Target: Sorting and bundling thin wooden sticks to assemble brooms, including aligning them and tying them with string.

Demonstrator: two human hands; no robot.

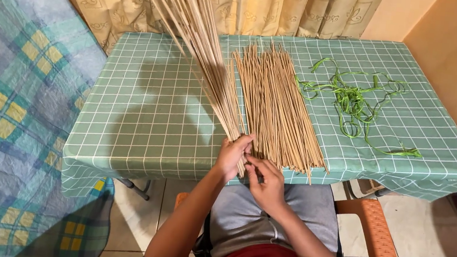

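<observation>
My left hand grips the lower end of a bundle of thin tan sticks that fans up and away to the left over the table. My right hand is just below it, fingers apart, touching the bundle's bottom ends. A second pile of the same sticks lies flat on the green checked tablecloth, its near ends hanging over the table's front edge right beside my hands.
Thin green strips lie tangled on the right half of the table. A blue and yellow plaid bed cover is to the left. Beige curtains hang behind the table. An orange chair edge shows beside my lap.
</observation>
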